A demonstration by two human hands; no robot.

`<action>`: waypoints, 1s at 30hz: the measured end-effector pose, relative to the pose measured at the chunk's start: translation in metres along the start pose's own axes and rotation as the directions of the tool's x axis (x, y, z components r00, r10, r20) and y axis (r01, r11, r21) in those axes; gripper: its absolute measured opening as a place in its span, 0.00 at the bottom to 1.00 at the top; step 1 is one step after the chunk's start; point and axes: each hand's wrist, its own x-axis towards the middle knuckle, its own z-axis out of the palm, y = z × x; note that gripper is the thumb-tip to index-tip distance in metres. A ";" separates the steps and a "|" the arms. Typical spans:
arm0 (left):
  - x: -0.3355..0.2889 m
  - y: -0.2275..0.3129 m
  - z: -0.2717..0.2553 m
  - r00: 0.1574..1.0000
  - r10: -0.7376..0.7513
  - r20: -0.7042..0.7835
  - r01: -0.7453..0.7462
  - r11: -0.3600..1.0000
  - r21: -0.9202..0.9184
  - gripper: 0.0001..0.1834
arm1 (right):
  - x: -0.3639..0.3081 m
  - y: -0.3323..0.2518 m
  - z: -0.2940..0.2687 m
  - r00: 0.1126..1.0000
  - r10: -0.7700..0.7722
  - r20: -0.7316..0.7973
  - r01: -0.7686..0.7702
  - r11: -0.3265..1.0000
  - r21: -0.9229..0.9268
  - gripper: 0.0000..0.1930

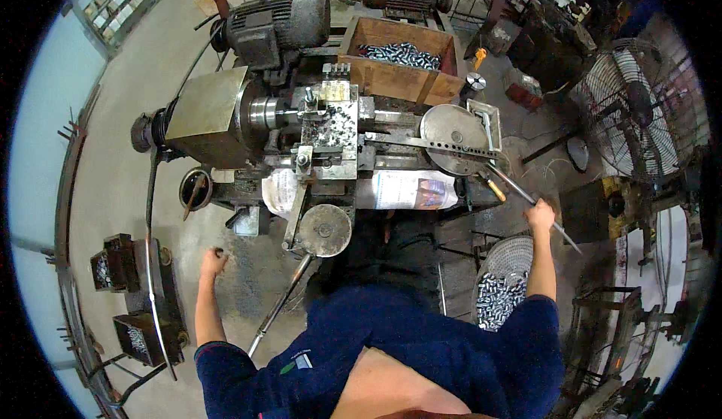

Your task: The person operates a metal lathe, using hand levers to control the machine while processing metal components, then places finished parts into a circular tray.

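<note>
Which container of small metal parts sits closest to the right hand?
The round basket just below the right hand; the wooden crate sits behind the machine, the dark bins at far left.

Wooden crate (398, 73) behind lathe (316, 126), basket (502, 287) right, motor (274, 21) behind-left

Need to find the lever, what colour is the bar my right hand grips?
Bare silver-grey metal bar, in the right hand; head view.

The right hand (540, 214) grips a long steel lever (526, 197) at the lathe's (331, 130) right end; the left hand (213, 260) closes on a small dark handle (219, 251) below its left end.
</note>
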 end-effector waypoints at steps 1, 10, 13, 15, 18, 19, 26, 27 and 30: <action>-0.009 -0.026 0.009 0.998 -0.052 0.029 0.054 0.995 -0.088 0.22 | -0.011 0.011 0.017 0.997 -0.060 -0.043 0.061 0.998 0.027 0.15; -0.052 -0.038 0.036 0.931 -0.221 0.290 0.329 0.852 -0.408 0.20 | -0.191 -0.048 -0.006 0.975 -0.175 0.137 0.113 0.920 0.375 0.17; -0.039 -0.032 0.035 0.978 -0.118 0.174 0.184 0.879 -0.439 0.20 | -0.212 -0.070 -0.018 0.971 -0.192 0.143 0.108 0.883 0.456 0.17; -0.025 -0.021 0.035 0.992 -0.055 0.110 0.099 0.893 -0.440 0.20 | -0.215 -0.071 -0.028 0.962 -0.195 0.190 0.087 0.881 0.464 0.18; -0.019 0.028 0.021 0.996 0.004 0.085 0.029 0.920 -0.390 0.20 | -0.216 -0.070 -0.024 0.967 -0.172 0.189 0.071 0.892 0.446 0.18; -0.024 0.050 0.014 0.996 0.030 0.086 0.003 0.932 -0.363 0.20 | -0.213 -0.067 -0.020 0.964 -0.171 0.203 0.066 0.895 0.441 0.17; 0.009 0.059 0.002 0.996 0.077 -0.038 -0.085 0.952 -0.293 0.19 | -0.152 -0.023 0.000 0.958 -0.129 0.255 0.078 0.977 0.200 0.15; 0.017 0.058 0.001 0.993 0.087 -0.085 -0.107 0.960 -0.260 0.19 | -0.133 -0.010 0.009 0.967 -0.045 0.251 0.021 0.995 0.097 0.16; 0.044 0.046 -0.009 0.964 0.130 -0.232 -0.129 0.991 0.021 0.25 | -0.062 0.021 0.008 0.981 0.023 0.195 -0.026 1.000 0.016 0.18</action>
